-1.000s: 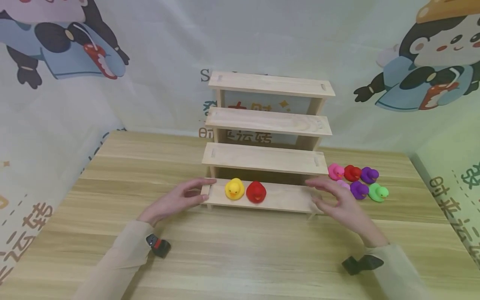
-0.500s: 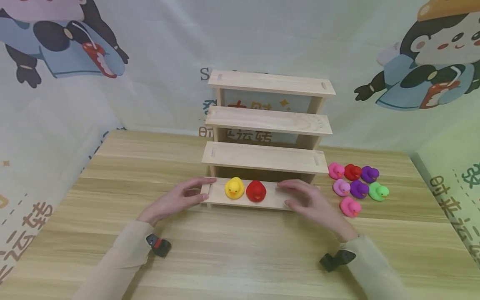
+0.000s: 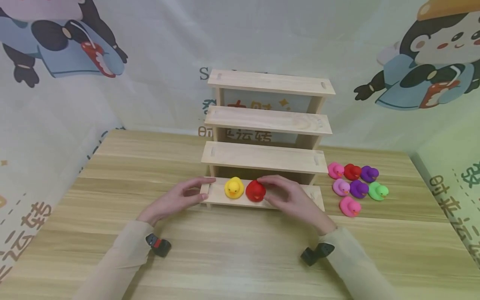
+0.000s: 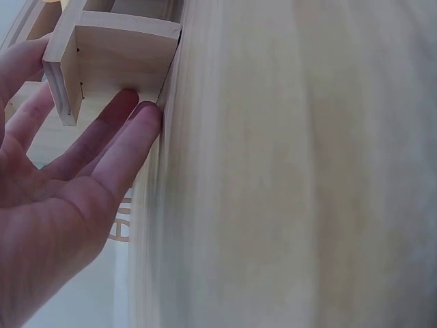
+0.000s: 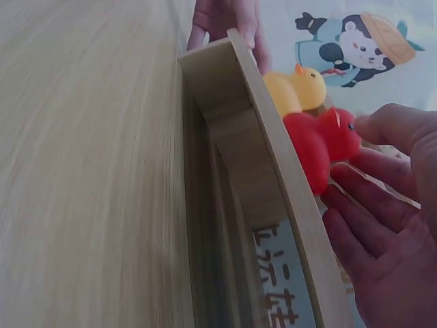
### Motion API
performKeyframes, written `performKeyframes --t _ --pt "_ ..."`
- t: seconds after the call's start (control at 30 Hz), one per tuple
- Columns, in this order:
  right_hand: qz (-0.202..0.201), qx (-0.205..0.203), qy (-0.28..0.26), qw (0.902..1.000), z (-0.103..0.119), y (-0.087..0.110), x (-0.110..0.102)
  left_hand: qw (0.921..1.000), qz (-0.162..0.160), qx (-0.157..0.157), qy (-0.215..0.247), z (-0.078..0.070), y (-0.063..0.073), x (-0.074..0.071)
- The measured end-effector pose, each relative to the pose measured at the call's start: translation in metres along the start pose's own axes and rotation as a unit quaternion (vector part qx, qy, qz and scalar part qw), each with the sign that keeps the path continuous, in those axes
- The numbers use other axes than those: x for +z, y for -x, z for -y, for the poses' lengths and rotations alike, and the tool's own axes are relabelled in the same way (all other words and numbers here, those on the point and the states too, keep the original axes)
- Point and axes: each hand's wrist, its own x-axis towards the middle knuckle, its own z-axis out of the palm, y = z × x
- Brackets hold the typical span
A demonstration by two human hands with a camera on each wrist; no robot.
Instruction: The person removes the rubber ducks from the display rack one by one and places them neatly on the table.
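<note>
A pale wooden step rack (image 3: 264,156) stands on the table, a yellow rubber duck (image 3: 234,188) and a red rubber duck (image 3: 255,191) side by side on its lowest step. My left hand (image 3: 183,193) holds the left end of that step, thumb and fingers spread across it. In the left wrist view, fingers (image 4: 136,137) reach beside the step's end panel. My right hand (image 3: 296,204) grips the red duck from its right side. The right wrist view shows the thumb at the duck's head and the fingers (image 5: 362,212) behind its body.
Right of the rack, several more ducks stand on the wooden table (image 3: 240,258): pink, red, purple and a green duck (image 3: 378,191), with a pink duck (image 3: 350,206) in front. A printed curtain (image 3: 161,62) hangs close behind the rack.
My right hand has moved left along the lowest step, from its right end to the red duck. My left hand has stayed at the step's left end.
</note>
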Motion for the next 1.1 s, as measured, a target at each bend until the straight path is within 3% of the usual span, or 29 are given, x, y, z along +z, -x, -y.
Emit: performKeyframes --t 0.47,0.77,1.1 --pt "-0.030 0.018 -0.024 0.9991 -0.001 -0.006 0.013 0.9999 0.001 0.004 -0.009 0.000 -0.003 0.001" --pt "-0.048 0.019 -0.031 0.9982 0.000 -0.004 0.015 0.9999 0.004 -0.011 0.000 0.000 -0.002 0.001" --pt "-0.067 0.023 -0.013 0.9974 0.000 0.005 0.007 1.0000 0.004 0.002 0.004 0.003 -0.002 0.000"
